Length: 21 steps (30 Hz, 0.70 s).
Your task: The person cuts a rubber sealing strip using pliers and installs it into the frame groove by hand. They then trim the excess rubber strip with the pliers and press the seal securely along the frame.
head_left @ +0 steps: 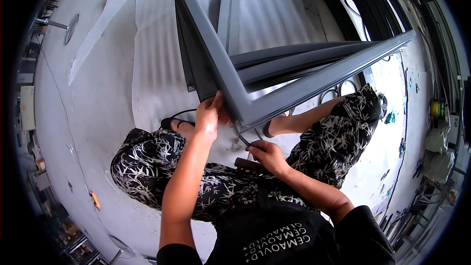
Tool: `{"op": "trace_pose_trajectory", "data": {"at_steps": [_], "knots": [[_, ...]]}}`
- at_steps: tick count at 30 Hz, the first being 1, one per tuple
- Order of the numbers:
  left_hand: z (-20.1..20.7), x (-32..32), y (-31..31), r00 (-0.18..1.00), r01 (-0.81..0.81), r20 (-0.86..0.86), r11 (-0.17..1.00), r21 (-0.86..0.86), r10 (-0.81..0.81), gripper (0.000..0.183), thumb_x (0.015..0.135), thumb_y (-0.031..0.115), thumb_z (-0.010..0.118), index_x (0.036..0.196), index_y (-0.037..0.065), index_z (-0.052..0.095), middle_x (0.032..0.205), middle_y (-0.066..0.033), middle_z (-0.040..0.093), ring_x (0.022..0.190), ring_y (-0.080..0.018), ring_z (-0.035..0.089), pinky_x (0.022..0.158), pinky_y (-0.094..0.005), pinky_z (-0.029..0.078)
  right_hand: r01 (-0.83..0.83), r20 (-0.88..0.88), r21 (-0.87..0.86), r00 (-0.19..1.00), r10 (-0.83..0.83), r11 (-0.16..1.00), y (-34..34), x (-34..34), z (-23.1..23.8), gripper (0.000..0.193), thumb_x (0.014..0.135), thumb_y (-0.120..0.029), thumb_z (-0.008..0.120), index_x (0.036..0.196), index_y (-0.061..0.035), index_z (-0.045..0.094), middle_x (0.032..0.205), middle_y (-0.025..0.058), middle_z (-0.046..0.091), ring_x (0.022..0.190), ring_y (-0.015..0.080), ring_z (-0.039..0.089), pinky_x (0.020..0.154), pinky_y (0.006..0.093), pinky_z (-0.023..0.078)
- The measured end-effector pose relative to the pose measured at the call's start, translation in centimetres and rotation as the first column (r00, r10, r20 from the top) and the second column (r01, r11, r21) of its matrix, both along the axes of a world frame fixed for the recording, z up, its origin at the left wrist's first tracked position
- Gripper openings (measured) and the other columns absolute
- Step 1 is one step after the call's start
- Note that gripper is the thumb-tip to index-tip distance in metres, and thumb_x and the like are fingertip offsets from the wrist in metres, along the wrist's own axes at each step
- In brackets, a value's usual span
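A stack of dark grey window frames (231,71) leans in front of me, its near corner pointing toward my lap. My left hand (210,117) grips the left side of that corner, thumb up along the outer face and the other fingers partly hidden behind the edge. Just under the corner, my right hand (267,157) pinches a thin dark strip (244,140) that runs up to the frame. A thin black cord (182,112) curves from near my left hand toward the floor.
Wavy white foam sheeting (152,59) covers part of the pale floor. My legs in patterned trousers (147,164) spread on both sides. An orange-handled tool (94,200) lies at left. Black coils (347,87) rest beyond my right leg, and shelves with goods (439,152) line the right edge.
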State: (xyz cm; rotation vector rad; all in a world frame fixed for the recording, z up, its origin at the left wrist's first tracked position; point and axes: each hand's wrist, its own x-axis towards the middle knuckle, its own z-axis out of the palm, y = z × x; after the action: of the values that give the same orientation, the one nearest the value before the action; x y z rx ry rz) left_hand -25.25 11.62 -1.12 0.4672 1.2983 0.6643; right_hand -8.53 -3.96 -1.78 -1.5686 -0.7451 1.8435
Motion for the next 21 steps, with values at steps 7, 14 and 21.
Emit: {"op": "trace_pose_trajectory", "data": {"at_steps": [7,14,21], "knots": [[1.7,1.4,0.6,0.994,-0.107,0.007,0.985,-0.133,0.109,0.046,0.094,0.043,0.061,0.112,0.001,0.061,0.097,-0.0102,0.07,0.088,-0.0234,0.069,0.075,-0.0378,0.057,0.01,-0.036,-0.005,0.999,-0.01,1.0,-0.2,0.5,-0.3,0.033,0.093,-0.025,0.064,0.108,0.0043,0.065,0.075,0.0033,0.061,0.068,0.0098,0.053,0.064,0.0264,0.045],[-0.2,1.6,1.1,0.973,-0.224,-0.062,0.974,-0.029,0.222,0.047,0.094,0.048,0.059,0.115,0.005,0.061,0.101,-0.0071,0.069,0.086,-0.0235,0.068,0.078,-0.0401,0.056,0.019,-0.065,-0.01,0.998,-0.019,1.0,-0.4,0.0,-0.5,0.031,0.093,-0.024,0.064,0.109,0.0022,0.065,0.074,0.0001,0.059,0.065,0.0071,0.05,0.059,0.0229,0.042],[0.2,1.0,-2.0,0.995,-0.087,-0.041,0.996,0.026,0.088,0.035,0.097,0.034,0.059,0.117,0.005,0.06,0.103,-0.0065,0.068,0.089,-0.0205,0.067,0.079,-0.0368,0.056,0.038,-0.061,0.033,0.998,-0.036,0.999,-0.1,0.6,-0.4,0.029,0.094,-0.025,0.064,0.108,0.0002,0.065,0.073,-0.0021,0.057,0.064,0.0059,0.048,0.056,0.0212,0.039]]}}
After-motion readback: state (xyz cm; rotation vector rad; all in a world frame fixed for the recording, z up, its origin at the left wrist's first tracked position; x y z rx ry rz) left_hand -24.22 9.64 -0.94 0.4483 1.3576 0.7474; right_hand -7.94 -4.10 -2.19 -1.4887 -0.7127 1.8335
